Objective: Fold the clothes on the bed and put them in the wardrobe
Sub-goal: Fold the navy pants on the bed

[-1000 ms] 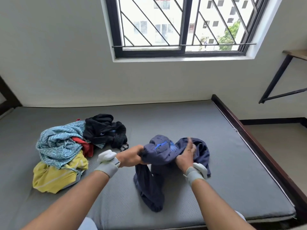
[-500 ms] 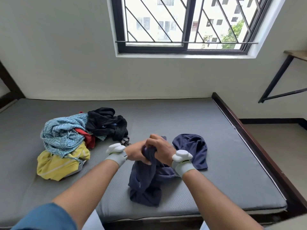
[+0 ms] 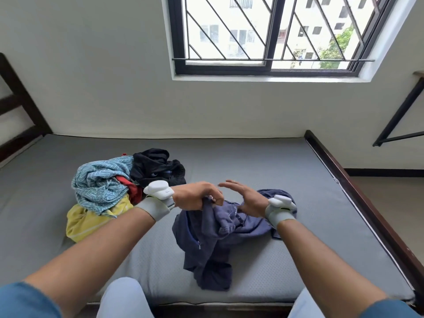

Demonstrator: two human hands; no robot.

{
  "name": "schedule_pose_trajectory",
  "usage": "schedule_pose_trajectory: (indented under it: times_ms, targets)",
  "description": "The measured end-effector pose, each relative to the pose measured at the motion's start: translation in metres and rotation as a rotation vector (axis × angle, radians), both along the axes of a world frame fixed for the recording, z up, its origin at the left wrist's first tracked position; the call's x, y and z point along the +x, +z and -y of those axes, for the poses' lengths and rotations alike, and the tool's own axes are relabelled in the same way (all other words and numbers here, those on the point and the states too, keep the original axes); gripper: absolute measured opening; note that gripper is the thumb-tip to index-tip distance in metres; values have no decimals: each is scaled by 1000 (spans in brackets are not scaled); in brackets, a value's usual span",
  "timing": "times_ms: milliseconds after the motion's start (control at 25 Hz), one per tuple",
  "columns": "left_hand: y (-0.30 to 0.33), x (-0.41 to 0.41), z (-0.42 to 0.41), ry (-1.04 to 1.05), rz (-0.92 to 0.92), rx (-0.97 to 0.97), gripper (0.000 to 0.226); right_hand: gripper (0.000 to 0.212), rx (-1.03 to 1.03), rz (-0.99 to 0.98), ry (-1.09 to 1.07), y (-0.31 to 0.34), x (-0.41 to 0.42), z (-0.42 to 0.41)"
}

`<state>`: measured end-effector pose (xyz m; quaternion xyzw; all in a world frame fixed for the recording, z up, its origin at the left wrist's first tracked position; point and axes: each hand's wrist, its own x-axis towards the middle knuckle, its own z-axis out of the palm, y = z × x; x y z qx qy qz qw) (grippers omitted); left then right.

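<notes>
A crumpled navy garment [image 3: 213, 239] lies on the grey mattress [image 3: 286, 180] in front of me, one end lifted. My left hand [image 3: 197, 196] pinches that raised end of the navy cloth. Just right of it, my right hand [image 3: 245, 198] hovers with fingers straight, its palm touching the cloth. A pile of unfolded clothes sits to the left: a light blue patterned piece [image 3: 101, 182], a yellow one [image 3: 91, 219], a red one [image 3: 133, 189] and a black one [image 3: 156, 166].
The dark wooden bed frame [image 3: 358, 191] runs along the right edge, with bare floor beyond it. A headboard [image 3: 16, 106] stands at far left. A barred window [image 3: 263, 35] is in the wall behind. A black-legged shelf [image 3: 401, 113] hangs at right.
My right hand has let go of the navy garment and spread its fingers; half a second ago both hands gripped it together. The left hand keeps its hold and has lifted slightly.
</notes>
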<state>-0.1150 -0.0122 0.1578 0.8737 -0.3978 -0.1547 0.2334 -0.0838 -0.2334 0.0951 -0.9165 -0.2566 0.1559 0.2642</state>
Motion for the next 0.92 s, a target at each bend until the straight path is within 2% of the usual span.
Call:
schedule_pose_trajectory:
  times_ms: [120, 160, 240, 280, 360, 440, 520, 560, 640, 720, 840, 920]
  targets:
    - [11, 0, -12, 14, 3, 19, 38, 15, -32, 35, 16, 6, 3, -28]
    - [8, 0, -21, 59, -10, 7, 37, 11, 30, 64, -55, 7, 5, -31]
    - [0, -2, -38, 152, -50, -58, 34, 21, 177, 76, -239, 9, 12, -27]
    - [-3, -4, -43, 183, -50, -97, 35, 25, 179, 43, -270, 9, 16, -24]
    - [-1, -6, -42, 199, -24, -154, 35, 40, 97, -52, -148, 13, 10, -36]
    - [7, -5, -33, 161, 3, -194, 34, 49, 133, 21, -204, 13, -6, -60]
    - [15, -4, -28, 110, -4, -225, 33, 26, 201, -60, -251, 13, -18, -73]
    - [17, -5, -30, 97, -10, -235, 33, 15, 159, -25, -69, 22, -19, -74]
    - [14, -6, -39, 121, -18, -254, 39, 14, 25, 26, 88, 26, -18, -64]
    - [9, -9, -46, 203, 16, -297, 44, 25, 98, -77, -55, 27, -10, -47]
    - [7, -4, -57, 479, 21, -438, 42, 26, 327, 117, -346, 43, 1, -36]
    - [8, 3, -68, 661, 51, -541, 36, 21, 295, 261, -493, 61, 9, -28]
